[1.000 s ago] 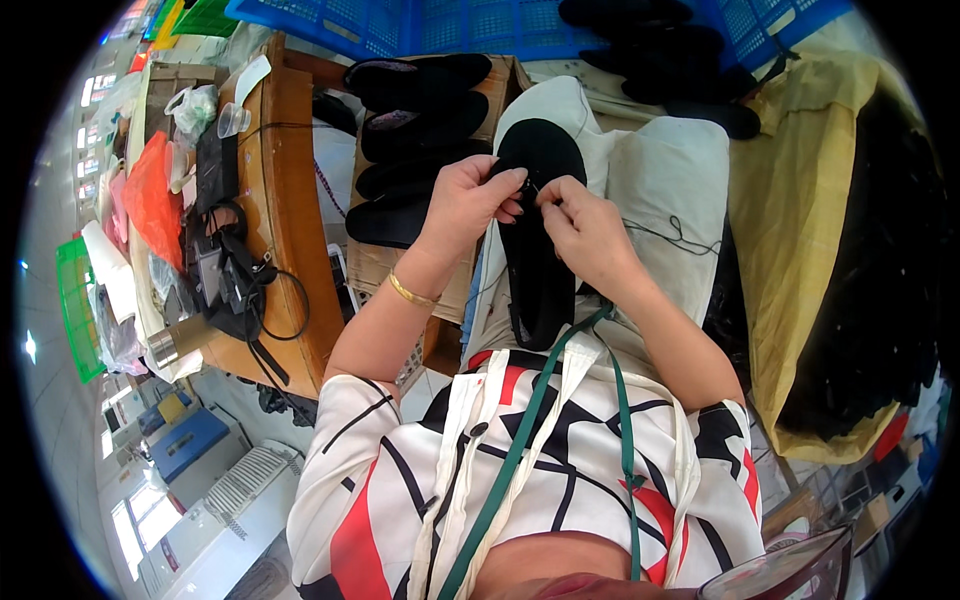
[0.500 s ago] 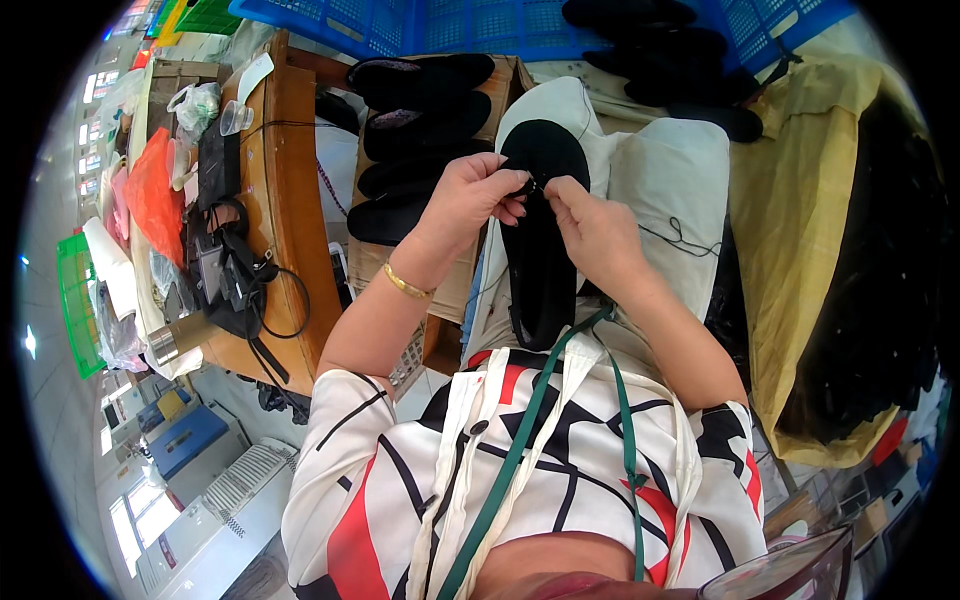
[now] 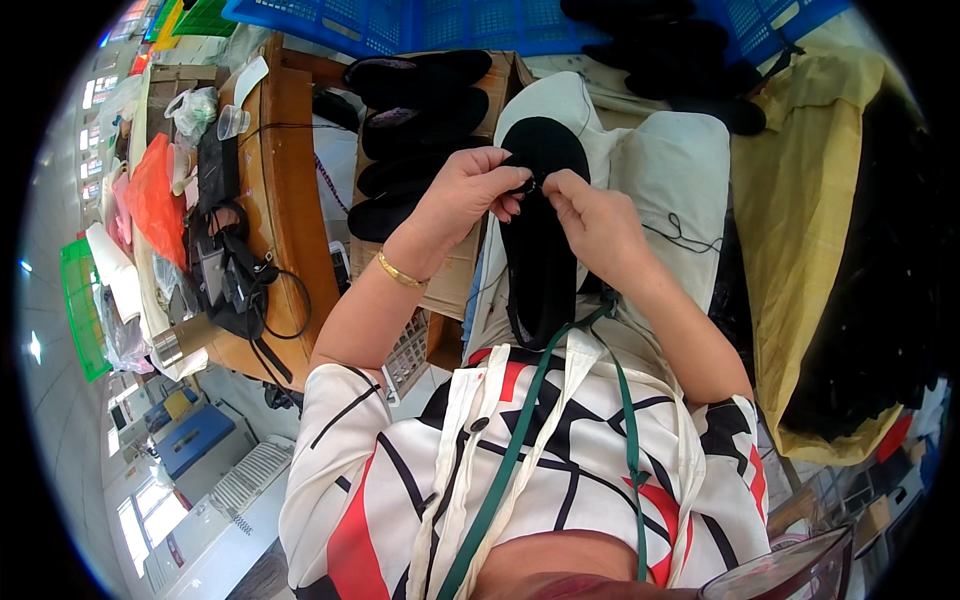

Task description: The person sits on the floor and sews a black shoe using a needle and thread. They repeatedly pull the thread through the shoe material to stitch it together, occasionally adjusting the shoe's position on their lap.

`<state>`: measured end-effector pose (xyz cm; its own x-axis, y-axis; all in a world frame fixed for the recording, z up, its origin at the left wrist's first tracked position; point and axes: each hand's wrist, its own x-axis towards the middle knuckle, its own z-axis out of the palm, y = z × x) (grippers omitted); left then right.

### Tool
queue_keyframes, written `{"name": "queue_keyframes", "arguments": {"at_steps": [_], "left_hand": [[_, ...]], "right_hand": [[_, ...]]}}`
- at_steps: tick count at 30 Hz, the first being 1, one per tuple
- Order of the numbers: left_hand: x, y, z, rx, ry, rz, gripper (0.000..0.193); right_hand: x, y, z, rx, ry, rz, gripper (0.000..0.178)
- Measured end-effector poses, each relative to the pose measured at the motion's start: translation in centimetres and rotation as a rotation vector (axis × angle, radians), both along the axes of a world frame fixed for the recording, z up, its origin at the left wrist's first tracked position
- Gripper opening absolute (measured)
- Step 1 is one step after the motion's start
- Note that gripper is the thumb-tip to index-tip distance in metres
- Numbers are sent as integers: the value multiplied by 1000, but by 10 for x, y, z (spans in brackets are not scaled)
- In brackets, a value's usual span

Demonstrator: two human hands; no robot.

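Note:
A black fabric shoe [image 3: 540, 250] lies lengthwise on my lap over a white cloth [image 3: 680, 170]. My left hand [image 3: 465, 195] pinches the shoe's rim near its toe end, fingers closed on the edge. My right hand [image 3: 590, 215] meets it from the right, fingertips pinched at the same spot on the rim. Whether something small sits between those fingertips I cannot tell. A gold bracelet [image 3: 400, 272] circles my left wrist. A thin dark thread [image 3: 685, 232] trails across the white cloth beside my right hand.
A cardboard box [image 3: 455, 270] at left holds several black shoes [image 3: 420, 110]. A wooden bench [image 3: 290, 230] carries cables, bags and a plastic cup. Blue crates [image 3: 420, 20] stand behind. A yellow sack [image 3: 800, 220] with dark material fills the right.
Both hands stay at the shoe's toe end; the fingertips have drawn slightly closer together on the rim. The shoe has not shifted noticeably.

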<state>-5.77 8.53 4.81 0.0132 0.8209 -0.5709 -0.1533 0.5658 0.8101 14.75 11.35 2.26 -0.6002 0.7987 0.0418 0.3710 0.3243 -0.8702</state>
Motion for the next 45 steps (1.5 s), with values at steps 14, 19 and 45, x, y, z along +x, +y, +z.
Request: {"name": "queue_keyframes", "arguments": {"at_steps": [14,19,45], "left_hand": [[-3,-1,-2,-10,-21,-30,11],[-5,0,0,-39,-92,-34,12],[12,-6,-7,153,73,-17,27]], "right_hand": [[2,1,4,-63,50,3,8],[-5,-8,0,-47,60,-73,7],[-8,24,22,42,168,-27,7]]}}
